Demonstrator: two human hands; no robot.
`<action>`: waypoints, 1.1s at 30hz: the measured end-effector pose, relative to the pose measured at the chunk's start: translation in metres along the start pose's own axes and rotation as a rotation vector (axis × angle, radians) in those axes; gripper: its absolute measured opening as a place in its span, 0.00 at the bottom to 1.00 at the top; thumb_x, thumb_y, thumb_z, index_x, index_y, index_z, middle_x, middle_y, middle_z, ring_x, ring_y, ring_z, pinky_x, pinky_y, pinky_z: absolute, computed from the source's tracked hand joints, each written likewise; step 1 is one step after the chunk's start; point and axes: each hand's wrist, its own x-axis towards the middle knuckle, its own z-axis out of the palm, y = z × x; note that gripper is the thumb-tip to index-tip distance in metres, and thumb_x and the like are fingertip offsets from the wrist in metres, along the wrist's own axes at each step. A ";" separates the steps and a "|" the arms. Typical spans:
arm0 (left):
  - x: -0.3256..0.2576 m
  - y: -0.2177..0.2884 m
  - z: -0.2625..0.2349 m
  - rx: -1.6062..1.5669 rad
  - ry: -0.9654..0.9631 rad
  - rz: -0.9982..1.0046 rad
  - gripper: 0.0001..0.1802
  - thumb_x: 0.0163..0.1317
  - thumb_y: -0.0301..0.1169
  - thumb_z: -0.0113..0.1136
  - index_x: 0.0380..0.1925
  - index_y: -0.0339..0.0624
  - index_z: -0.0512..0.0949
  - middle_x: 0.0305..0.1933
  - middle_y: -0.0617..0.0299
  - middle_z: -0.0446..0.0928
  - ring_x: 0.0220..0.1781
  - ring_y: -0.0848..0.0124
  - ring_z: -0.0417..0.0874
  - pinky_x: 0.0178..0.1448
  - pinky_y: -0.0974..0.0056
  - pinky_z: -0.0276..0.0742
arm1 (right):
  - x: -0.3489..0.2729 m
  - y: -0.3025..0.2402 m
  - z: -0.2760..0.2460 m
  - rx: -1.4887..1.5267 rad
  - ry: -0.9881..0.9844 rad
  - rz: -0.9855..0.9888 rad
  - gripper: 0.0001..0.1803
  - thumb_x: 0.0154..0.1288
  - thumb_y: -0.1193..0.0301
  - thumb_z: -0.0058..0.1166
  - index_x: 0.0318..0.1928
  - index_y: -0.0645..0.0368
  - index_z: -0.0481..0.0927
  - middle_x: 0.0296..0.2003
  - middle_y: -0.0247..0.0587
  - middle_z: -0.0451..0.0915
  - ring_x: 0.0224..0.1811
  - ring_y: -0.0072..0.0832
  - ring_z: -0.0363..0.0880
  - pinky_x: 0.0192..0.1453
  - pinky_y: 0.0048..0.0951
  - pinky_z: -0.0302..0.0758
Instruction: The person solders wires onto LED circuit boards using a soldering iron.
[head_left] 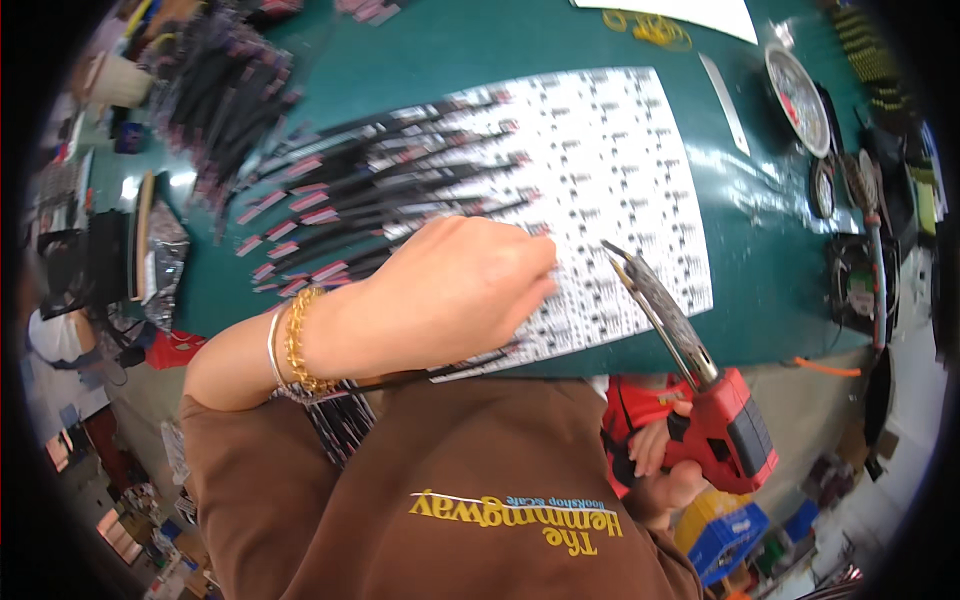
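Observation:
My left hand is closed over the lower middle of a white sheet printed with rows of black marks. Its fingers are curled under, so whatever they pinch is hidden. Thin black cables with pinkish-red and white ends lie in rows across the sheet's left part, and one more runs along its near edge below my wrist. My right hand, at the lower right, is wrapped around a red and black soldering gun. The gun's long metal barrel points up and left, its dark tip just above the sheet, right of my left hand.
On the green table, a bundle of black cables lies at the far left. A metal ruler, a round metal dish and yellow bands lie at the far right. A blue and yellow bin stands below the table.

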 end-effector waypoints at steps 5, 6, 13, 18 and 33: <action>0.053 -0.046 -0.071 0.436 0.454 -0.017 0.09 0.56 0.32 0.59 0.28 0.36 0.78 0.24 0.53 0.76 0.26 0.60 0.78 0.32 0.62 0.72 | -0.004 -0.003 -0.007 -0.144 0.075 -0.042 0.41 0.61 0.45 0.52 0.55 0.74 0.62 0.10 0.30 0.63 0.08 0.20 0.62 0.14 0.21 0.63; 0.062 -0.071 -0.081 0.558 0.522 -0.112 0.09 0.57 0.33 0.59 0.30 0.38 0.78 0.29 0.54 0.77 0.30 0.59 0.78 0.36 0.61 0.73 | -0.005 -0.003 -0.010 -0.104 0.075 -0.034 0.41 0.61 0.45 0.52 0.55 0.73 0.63 0.10 0.30 0.63 0.08 0.20 0.62 0.15 0.21 0.63; 0.140 -0.170 -0.089 0.841 0.553 0.046 0.13 0.58 0.38 0.58 0.36 0.39 0.77 0.37 0.53 0.78 0.41 0.53 0.77 0.47 0.56 0.73 | -0.001 -0.008 0.003 -0.098 0.084 0.036 0.41 0.62 0.46 0.52 0.57 0.74 0.61 0.11 0.29 0.63 0.10 0.19 0.62 0.18 0.22 0.64; 0.162 -0.159 -0.075 0.776 0.512 -0.078 0.08 0.55 0.30 0.55 0.29 0.35 0.72 0.33 0.46 0.74 0.39 0.50 0.76 0.45 0.52 0.72 | -0.014 0.009 -0.018 -0.204 0.189 -0.089 0.39 0.63 0.48 0.51 0.55 0.75 0.62 0.11 0.29 0.63 0.09 0.19 0.62 0.17 0.21 0.63; 0.108 -0.132 -0.094 0.449 0.159 -0.182 0.11 0.55 0.28 0.54 0.35 0.31 0.74 0.27 0.55 0.75 0.30 0.64 0.75 0.37 0.63 0.71 | -0.012 0.000 -0.006 -0.077 0.081 -0.063 0.37 0.66 0.50 0.49 0.57 0.74 0.60 0.11 0.29 0.63 0.09 0.19 0.62 0.16 0.22 0.64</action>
